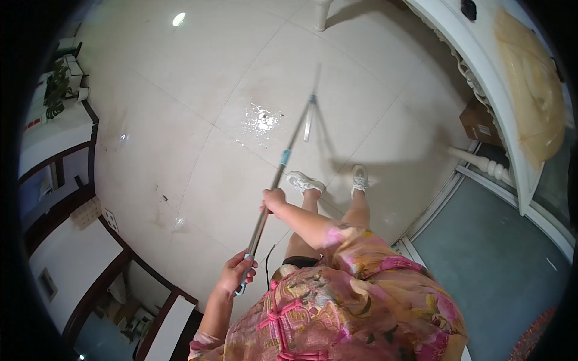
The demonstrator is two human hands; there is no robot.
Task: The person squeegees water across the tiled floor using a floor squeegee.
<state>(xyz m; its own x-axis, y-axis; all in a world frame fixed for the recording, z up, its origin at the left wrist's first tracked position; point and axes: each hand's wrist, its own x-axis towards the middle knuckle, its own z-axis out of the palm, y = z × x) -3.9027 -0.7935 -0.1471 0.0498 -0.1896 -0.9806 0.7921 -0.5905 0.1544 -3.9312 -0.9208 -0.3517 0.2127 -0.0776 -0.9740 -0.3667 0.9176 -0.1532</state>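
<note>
My left hand [236,274] is closed round the blue-tipped end of a long pole, low and left in the head view. Further up the same pole, my right hand [274,201] has its fingers wrapped around the grey shaft. The pole belongs to a floor squeegee [295,135] with light-blue joints. Its narrow, pale head [309,117] is on or close to the tiled floor, partly blurred. Left of that head lies a shiny wet patch [262,120] with small dark specks in it.
My white shoes [306,182] stand below the squeegee head. At the right are a white carved table [512,90], a cardboard box [480,122] and a greenish panel [494,240]. Dark-framed white cabinetry [87,262] lines the left. Smudges [165,198] mark the tiles.
</note>
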